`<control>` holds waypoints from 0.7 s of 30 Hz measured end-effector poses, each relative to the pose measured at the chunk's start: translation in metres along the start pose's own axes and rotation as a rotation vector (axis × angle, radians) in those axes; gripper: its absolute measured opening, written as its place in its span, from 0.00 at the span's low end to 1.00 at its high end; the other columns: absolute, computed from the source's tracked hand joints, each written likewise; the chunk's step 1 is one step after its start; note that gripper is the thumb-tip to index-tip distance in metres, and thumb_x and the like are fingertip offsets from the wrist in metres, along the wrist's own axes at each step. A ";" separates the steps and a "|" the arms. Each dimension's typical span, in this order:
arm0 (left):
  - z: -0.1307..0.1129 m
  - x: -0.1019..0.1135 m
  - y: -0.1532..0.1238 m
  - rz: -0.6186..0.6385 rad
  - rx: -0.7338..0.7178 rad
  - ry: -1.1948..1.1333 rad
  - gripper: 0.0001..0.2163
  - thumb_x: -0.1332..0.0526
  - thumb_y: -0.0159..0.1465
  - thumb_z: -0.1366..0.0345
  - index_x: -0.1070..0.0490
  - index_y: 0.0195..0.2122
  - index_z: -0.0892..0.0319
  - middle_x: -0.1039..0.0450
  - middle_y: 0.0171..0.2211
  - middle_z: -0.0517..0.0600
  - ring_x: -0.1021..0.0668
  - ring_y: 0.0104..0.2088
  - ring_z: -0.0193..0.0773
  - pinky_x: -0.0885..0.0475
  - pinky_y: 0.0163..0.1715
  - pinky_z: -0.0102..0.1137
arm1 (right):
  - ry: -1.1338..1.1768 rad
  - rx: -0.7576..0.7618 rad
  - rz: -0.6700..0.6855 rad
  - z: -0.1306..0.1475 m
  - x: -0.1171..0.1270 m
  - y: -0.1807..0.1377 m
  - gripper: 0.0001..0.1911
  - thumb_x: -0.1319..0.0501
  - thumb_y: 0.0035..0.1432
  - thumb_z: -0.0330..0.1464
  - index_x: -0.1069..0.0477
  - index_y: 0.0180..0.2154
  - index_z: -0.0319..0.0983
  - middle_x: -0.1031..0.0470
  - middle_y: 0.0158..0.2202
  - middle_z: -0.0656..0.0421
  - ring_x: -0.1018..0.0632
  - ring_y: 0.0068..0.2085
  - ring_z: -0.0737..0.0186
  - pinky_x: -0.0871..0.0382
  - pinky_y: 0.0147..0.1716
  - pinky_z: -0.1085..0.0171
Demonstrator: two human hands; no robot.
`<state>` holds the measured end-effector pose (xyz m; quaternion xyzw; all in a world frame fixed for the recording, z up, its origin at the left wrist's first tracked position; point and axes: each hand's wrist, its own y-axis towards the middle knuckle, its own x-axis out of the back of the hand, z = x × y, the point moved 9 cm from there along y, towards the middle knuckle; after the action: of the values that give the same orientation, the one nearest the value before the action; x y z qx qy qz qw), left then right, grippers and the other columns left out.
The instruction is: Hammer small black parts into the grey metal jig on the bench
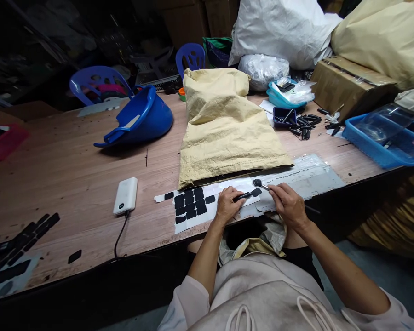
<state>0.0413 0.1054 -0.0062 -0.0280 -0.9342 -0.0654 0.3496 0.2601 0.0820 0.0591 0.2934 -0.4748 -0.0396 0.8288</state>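
My left hand (227,204) rests at the table's front edge, fingers closed round a thin black tool (243,196) whose tip carries a small black square pad (256,191). My right hand (288,203) is closed on a slim metal rod with a round black head (257,183), held just above the pad. Both hands hover over a white backing sheet (214,211) that bears several black square pads (192,203) in rows to the left of my left hand.
A tan woven sack (224,124) lies behind the sheet. A white power bank (126,195) with cable sits to the left, a tipped blue basin (141,119) beyond it. More black pads (17,253) lie at far left. Blue trays (386,142) and a cardboard box (345,82) stand at right.
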 end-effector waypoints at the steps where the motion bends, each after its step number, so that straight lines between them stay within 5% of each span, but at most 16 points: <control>1: 0.000 0.000 0.000 -0.004 -0.001 -0.001 0.09 0.28 0.61 0.69 0.15 0.42 0.52 0.24 0.36 0.48 0.23 0.42 0.41 0.29 0.48 0.37 | -0.017 -0.005 -0.010 -0.007 0.003 0.004 0.15 0.46 0.75 0.37 0.21 0.52 0.45 0.20 0.40 0.56 0.20 0.41 0.59 0.29 0.40 0.63; 11: 0.000 0.001 -0.001 -0.048 -0.017 0.022 0.09 0.27 0.59 0.70 0.15 0.40 0.52 0.23 0.36 0.48 0.22 0.41 0.41 0.28 0.46 0.38 | -0.202 0.146 0.105 -0.093 -0.010 0.032 0.15 0.44 0.73 0.39 0.19 0.45 0.42 0.22 0.38 0.53 0.25 0.40 0.54 0.33 0.41 0.57; 21: 0.003 0.000 -0.001 -0.050 -0.014 0.047 0.09 0.27 0.59 0.70 0.16 0.41 0.53 0.22 0.36 0.48 0.22 0.42 0.42 0.28 0.46 0.38 | -0.094 0.145 0.135 -0.109 -0.020 0.042 0.11 0.42 0.70 0.35 0.20 0.45 0.42 0.22 0.40 0.53 0.25 0.43 0.53 0.33 0.46 0.55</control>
<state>0.0397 0.1044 -0.0087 -0.0053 -0.9257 -0.0812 0.3693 0.3289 0.1722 0.0249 0.3176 -0.5335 0.0371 0.7830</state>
